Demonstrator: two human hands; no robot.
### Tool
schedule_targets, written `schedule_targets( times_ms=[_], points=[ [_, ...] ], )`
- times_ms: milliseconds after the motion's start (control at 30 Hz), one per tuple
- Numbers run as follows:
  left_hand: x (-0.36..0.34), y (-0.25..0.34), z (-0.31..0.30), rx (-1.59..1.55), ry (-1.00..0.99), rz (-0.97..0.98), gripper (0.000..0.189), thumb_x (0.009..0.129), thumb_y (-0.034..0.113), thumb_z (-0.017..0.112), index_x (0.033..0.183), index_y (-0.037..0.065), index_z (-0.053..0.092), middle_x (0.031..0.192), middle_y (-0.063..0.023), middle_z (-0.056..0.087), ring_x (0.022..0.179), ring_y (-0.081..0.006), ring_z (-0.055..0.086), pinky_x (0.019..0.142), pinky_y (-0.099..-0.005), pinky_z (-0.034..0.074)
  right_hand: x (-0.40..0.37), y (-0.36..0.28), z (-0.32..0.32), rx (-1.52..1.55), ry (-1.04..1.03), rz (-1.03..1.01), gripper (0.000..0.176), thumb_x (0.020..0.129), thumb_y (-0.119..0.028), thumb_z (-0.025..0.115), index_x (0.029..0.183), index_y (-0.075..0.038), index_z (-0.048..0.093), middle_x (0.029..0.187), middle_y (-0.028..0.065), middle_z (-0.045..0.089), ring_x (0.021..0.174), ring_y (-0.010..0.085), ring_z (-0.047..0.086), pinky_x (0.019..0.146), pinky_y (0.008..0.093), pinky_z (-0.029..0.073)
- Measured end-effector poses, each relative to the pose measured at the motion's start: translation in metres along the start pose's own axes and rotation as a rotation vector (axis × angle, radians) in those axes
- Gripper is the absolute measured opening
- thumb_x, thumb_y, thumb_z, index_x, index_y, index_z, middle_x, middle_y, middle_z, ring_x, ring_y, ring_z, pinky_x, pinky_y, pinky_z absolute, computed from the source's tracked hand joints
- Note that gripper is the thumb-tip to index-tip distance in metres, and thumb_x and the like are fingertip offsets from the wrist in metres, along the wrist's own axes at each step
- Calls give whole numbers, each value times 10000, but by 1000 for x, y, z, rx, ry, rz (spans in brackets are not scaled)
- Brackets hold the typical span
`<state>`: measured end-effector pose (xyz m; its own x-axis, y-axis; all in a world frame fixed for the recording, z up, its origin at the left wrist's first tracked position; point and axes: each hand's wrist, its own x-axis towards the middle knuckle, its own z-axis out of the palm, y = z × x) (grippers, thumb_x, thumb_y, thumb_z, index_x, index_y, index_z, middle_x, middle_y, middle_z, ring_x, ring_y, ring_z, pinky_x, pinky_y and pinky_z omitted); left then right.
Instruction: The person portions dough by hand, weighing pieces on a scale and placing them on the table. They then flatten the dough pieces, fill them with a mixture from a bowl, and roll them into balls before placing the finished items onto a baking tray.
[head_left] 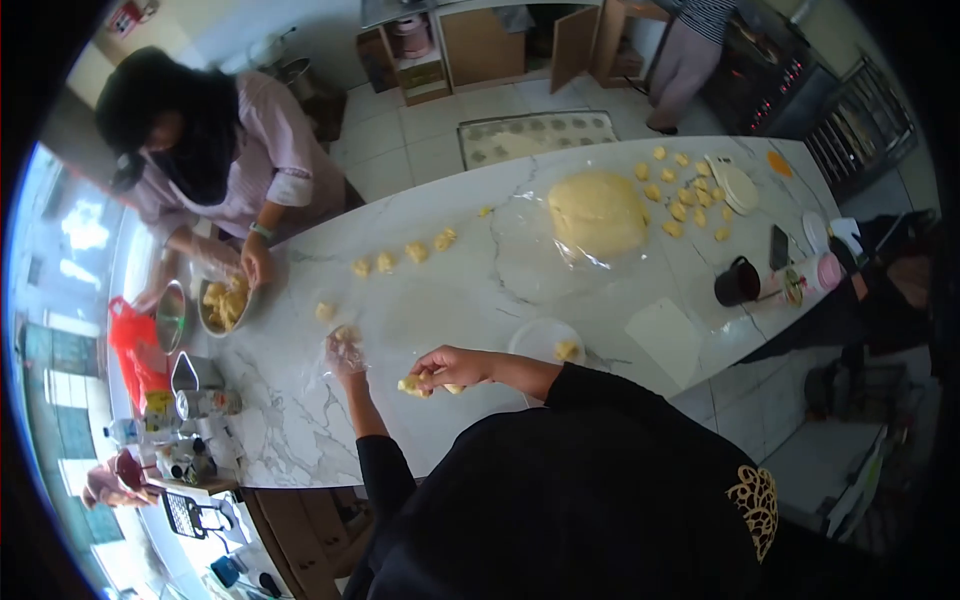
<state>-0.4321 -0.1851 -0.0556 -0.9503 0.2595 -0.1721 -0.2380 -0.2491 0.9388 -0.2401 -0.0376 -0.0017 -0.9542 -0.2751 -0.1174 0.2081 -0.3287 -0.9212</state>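
Note:
My right hand [450,367] pinches a small piece of yellow dough [411,385] just above the marble-patterned table. Another bit of dough [454,388] shows below that hand. To its left, my left hand [345,352] wears a clear plastic glove, its fingers curled around something pale that I cannot make out. A single dough piece [325,311] lies just beyond the left hand, and a row of dough pieces [386,262] runs farther off. Near my right forearm, one dough lump [566,350] sits on a white round scale or plate [530,338].
A large dough mound [598,215] rests on plastic, with several dough pieces [679,211] to its right. Across the table, a person [225,160] handles dough in a bowl [207,322]. A black mug [737,282] and cans [208,403] stand near opposite ends.

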Motion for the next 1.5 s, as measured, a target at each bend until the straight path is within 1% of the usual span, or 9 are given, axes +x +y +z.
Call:
schedule_targets(
  times_ms=[67,133,233,500,733,933,1067,1200,1500],
  points=[
    [-35,2,-20,470,-28,-21,287,856,254,526,1025,23,532,902,-77,579,667,-140,491,508,-234,372,-52,-40,12,160,-38,55,290,846,-149,557,1108,-27,536,843,26,589,591,89,486,518,242,386],
    [-38,-29,-57,-585,-296,-412,325,853,254,527,1068,12,499,949,-106,564,616,-100,441,460,-198,319,-101,-64,8,371,-55,68,324,857,-132,528,1154,-4,504,844,18,567,548,58,409,490,211,343],
    [-122,6,-12,-975,-276,-602,303,852,215,526,1070,10,480,960,-122,550,577,-90,397,451,-188,297,-178,-86,-11,466,176,-193,347,847,-72,459,1178,33,472,887,71,567,545,74,394,480,222,322],
    [-204,-3,36,-885,-492,-658,362,841,89,495,1179,-3,408,1025,-117,526,557,-74,366,466,-177,303,-355,-138,-119,259,1292,-625,291,812,-12,526,1103,-27,542,873,49,585,596,77,492,468,200,361],
    [-228,2,173,-224,-781,-510,315,865,68,470,1171,7,506,942,-68,585,586,-52,403,483,-171,329,-444,-192,-245,-214,1521,-373,210,822,-157,575,1023,-109,611,895,-8,602,731,71,513,636,302,388],
    [-280,-72,371,502,-943,85,269,833,87,559,1100,73,588,740,-9,613,557,-52,479,506,-221,401,-475,-184,-352,-67,1476,-216,173,787,-183,621,956,-145,626,885,-30,602,818,68,502,700,304,332],
    [-311,-114,472,743,-899,368,274,770,131,606,1045,125,607,741,-47,631,580,-184,578,547,-316,455,-495,-160,-378,-284,1367,82,171,716,-162,657,883,-129,653,743,-38,612,639,57,517,500,231,324],
    [-321,-144,505,1017,-830,514,225,735,173,612,952,112,611,779,-77,627,708,-270,600,616,-382,478,-482,-124,-372,-793,941,408,208,634,-114,664,841,-110,683,640,20,627,629,115,587,479,273,418],
    [-316,-163,495,1115,-783,539,322,667,189,717,936,101,563,940,-86,507,811,-281,579,663,-376,480,-440,-97,-312,-1414,800,681,233,617,-119,680,836,-97,603,890,98,627,861,260,615,679,373,492]
  ],
)
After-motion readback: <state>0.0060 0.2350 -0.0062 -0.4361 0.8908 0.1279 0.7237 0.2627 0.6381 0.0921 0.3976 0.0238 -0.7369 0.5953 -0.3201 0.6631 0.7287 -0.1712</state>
